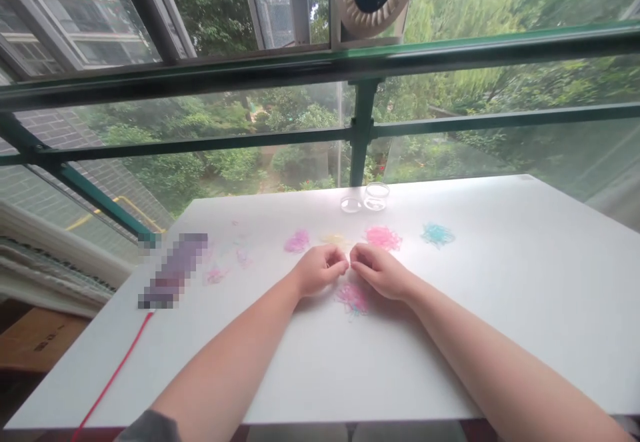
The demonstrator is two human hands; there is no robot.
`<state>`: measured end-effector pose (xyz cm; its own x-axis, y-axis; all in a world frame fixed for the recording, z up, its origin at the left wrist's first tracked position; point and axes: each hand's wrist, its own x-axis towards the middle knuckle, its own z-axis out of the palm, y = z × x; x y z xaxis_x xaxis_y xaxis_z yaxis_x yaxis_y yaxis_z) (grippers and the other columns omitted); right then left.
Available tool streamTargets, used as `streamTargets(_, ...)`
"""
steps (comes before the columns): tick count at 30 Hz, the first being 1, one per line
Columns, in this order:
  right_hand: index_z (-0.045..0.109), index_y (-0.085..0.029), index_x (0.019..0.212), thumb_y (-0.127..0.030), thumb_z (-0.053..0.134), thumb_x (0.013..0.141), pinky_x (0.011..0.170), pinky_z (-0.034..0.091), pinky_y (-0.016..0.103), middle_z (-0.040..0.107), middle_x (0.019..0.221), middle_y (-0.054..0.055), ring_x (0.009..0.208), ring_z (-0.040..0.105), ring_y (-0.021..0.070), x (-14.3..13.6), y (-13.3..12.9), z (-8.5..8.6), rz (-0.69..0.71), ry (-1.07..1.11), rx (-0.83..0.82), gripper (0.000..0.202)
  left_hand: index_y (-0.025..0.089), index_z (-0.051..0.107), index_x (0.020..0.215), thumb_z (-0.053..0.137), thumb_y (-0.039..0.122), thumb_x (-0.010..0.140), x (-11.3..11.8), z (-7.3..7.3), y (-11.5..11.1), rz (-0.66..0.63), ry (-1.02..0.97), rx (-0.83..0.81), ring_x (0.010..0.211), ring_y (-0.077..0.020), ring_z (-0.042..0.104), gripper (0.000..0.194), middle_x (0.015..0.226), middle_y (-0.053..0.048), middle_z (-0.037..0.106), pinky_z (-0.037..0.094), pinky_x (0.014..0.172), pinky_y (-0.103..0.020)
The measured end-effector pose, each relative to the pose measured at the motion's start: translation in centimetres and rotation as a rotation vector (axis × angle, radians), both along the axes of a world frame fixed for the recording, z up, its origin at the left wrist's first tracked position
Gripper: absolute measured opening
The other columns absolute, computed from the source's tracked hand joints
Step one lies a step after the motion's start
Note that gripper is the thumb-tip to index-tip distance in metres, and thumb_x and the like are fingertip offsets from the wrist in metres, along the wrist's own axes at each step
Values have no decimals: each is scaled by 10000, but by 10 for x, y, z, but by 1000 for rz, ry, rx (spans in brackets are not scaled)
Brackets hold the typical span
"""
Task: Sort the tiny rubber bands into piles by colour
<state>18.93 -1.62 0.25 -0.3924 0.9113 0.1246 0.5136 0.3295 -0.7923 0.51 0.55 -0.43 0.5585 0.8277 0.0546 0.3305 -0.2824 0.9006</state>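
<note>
My left hand (323,270) and my right hand (381,271) almost meet over the table, fingers curled into a pinch. Whatever lies between the fingertips is too small to make out. Just below them is a mixed pile of thin pink, purple and blue strands (352,298) that look like small rubber bands. Beyond the hands lie single-colour heaps: purple bands (297,241), pale yellow bands (334,238), partly hidden by my left hand, pink bands (383,237) and turquoise bands (437,234).
Near the back edge of the white table (500,335) stand a clear round container (377,197) and a clear lid-like disc (351,205). Small loose clusters (215,275) lie at left, by a blurred-out dark object (175,270) with a red cord (117,367). A green railing (240,142) runs behind.
</note>
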Motion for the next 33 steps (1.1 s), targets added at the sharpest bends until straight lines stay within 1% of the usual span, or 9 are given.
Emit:
streamTargets(2,439,-193,717,-159,453,771,537,328,238,453,610,-41,562,404,105,2,-2,0,14,49,-5,66,142,529,755,539,318,786,0,0,0,-6,-31,-48,549,-81,482,179,663,-3,582,374,517,-195)
streamTargets(6,430,-197,742,-185,446,804,511,332,234,455,603,-41,534,404,100,4,-4,-1,37,189,-76,66,138,511,785,529,358,804,0,-1,0,-16,-85,-148,559,-87,504,221,679,-14,576,381,501,-193)
streamTargets(9,424,-198,749,-202,442,823,503,340,231,466,604,-39,525,420,96,4,-4,-2,57,254,-116,76,134,509,786,536,363,807,0,-2,-1,-10,-117,-167,587,-90,518,232,683,-19,574,401,534,-197)
streamTargets(18,461,-198,793,-203,446,824,515,371,240,493,599,-40,525,445,101,6,-6,-1,36,271,-150,35,138,550,803,539,323,810,2,1,-5,31,-85,-68,625,-91,541,186,698,-7,600,423,615,-216)
streamTargets(21,469,-198,827,-204,459,816,520,386,239,497,614,-41,531,461,100,6,-5,-1,26,287,-157,16,138,557,808,537,322,809,2,2,-6,41,-60,-38,625,-92,534,186,718,-11,607,417,603,-214)
streamTargets(24,474,-196,828,-221,491,802,517,404,239,499,648,-35,544,494,103,6,-5,-2,29,292,-174,40,135,566,807,548,327,797,2,2,-6,49,-33,-8,613,-87,514,193,741,-17,611,406,581,-208)
streamTargets(29,481,-192,752,-212,495,797,518,376,240,487,611,-35,528,456,99,6,-6,-1,-3,188,-92,51,137,569,807,548,356,790,2,4,-6,50,-9,-3,579,-76,477,220,745,-16,602,399,561,-208)
streamTargets(33,486,-195,744,-195,479,795,527,357,244,489,615,-30,547,436,103,5,-7,0,-20,187,-49,51,142,565,803,532,345,796,2,5,-7,43,3,-14,589,-79,493,206,749,-14,610,405,565,-205)
